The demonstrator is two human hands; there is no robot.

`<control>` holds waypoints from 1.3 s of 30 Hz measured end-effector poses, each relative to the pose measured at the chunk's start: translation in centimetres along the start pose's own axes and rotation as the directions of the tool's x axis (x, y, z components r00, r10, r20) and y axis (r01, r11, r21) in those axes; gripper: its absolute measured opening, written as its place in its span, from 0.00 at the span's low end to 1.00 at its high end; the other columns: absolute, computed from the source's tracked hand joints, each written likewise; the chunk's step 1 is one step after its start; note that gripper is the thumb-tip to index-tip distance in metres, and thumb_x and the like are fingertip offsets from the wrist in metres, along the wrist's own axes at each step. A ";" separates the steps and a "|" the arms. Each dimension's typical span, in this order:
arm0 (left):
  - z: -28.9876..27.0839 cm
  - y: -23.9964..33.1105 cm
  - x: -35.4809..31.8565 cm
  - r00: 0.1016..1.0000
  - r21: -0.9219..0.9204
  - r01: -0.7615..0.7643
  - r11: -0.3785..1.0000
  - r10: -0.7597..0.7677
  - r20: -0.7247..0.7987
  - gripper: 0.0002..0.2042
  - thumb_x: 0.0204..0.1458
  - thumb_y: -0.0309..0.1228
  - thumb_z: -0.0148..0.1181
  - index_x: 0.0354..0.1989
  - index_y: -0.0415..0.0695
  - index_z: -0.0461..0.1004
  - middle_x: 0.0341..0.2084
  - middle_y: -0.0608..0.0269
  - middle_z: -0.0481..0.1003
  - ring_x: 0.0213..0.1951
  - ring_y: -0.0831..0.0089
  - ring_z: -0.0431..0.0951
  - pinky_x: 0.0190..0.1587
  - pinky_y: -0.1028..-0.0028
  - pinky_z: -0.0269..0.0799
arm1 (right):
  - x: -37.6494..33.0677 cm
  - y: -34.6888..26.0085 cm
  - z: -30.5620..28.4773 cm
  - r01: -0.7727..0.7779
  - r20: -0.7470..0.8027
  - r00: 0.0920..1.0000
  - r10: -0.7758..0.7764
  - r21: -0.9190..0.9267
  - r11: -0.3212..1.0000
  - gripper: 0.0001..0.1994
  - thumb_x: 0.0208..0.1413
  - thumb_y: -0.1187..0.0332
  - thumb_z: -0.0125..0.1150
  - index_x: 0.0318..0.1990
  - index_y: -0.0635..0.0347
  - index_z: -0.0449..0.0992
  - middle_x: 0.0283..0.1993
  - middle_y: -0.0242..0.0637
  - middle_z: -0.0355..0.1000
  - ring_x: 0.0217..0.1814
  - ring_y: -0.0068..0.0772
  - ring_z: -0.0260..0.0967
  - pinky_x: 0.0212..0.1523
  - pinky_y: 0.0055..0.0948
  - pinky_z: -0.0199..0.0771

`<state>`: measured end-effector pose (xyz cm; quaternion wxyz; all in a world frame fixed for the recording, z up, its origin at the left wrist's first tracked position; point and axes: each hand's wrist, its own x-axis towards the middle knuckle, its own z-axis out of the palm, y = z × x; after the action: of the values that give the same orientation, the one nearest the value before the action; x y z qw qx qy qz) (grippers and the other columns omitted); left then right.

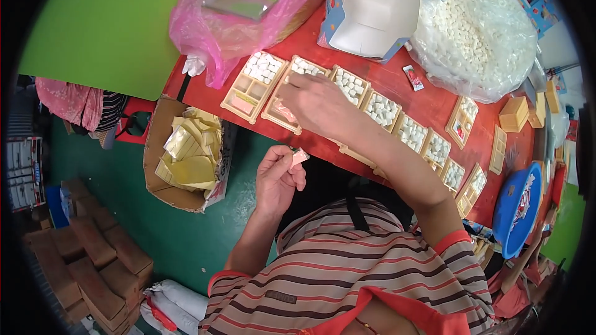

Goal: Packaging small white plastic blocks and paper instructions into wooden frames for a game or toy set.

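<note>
My left hand [278,177] is in front of the table's near edge, its thumb and fingers pinching a small pink-and-white packet [299,157]. My right hand [318,100] reaches over a beige compartment tray [271,113], second from the left. Its fingers bend down into the tray; whatever they hold, if anything, is hidden. Pink packets [284,111] lie in that tray's near compartment, and small white cubes [306,66] fill its far one. To its left is a similar tray [233,110] with white cubes and a pink packet.
More cube-filled trays [412,134] run rightward along the red table [385,74]. Behind stand a pink plastic bag [186,18], a white-lined box [372,18] and a clear bag of white cubes [478,37]. A blue basin [516,211] is right; a cardboard box [162,183] stands left.
</note>
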<state>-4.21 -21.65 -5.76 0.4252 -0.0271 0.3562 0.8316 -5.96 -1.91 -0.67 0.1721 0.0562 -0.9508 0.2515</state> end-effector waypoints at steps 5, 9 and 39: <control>1.6 0.2 -0.2 0.998 0.092 -0.014 0.996 0.009 0.054 0.05 0.61 0.28 0.52 0.40 0.40 0.68 0.23 0.62 0.73 0.20 0.75 0.73 0.21 0.77 0.68 | -5.6 -2.7 -3.6 -0.158 0.206 0.974 0.091 0.337 0.928 0.06 0.53 0.70 0.58 0.30 0.63 0.71 0.30 0.43 0.67 0.35 0.49 0.69 0.36 0.42 0.67; 2.3 -0.4 1.4 0.986 0.334 -0.095 0.938 0.042 0.162 0.04 0.61 0.26 0.51 0.40 0.39 0.68 0.24 0.61 0.73 0.20 0.76 0.72 0.22 0.78 0.67 | -8.4 -2.4 -3.9 -0.277 0.226 0.953 0.201 0.386 0.880 0.07 0.54 0.69 0.57 0.30 0.63 0.70 0.30 0.43 0.67 0.35 0.49 0.68 0.37 0.42 0.66; 18.7 21.5 37.6 0.762 0.412 -0.051 -0.910 0.231 0.605 0.10 0.52 0.31 0.52 0.38 0.45 0.79 0.39 0.57 0.78 0.44 0.59 0.76 0.48 0.58 0.66 | -9.1 -1.4 -5.3 -0.160 -0.017 0.987 0.162 -0.267 0.950 0.12 0.43 0.66 0.64 0.37 0.54 0.73 0.31 0.33 0.65 0.34 0.33 0.67 0.42 0.34 0.59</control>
<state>-38.95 7.50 7.31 -0.1890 0.4647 0.8650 -0.0105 4.38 -0.26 1.05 0.1547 -0.0447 -0.9778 0.1342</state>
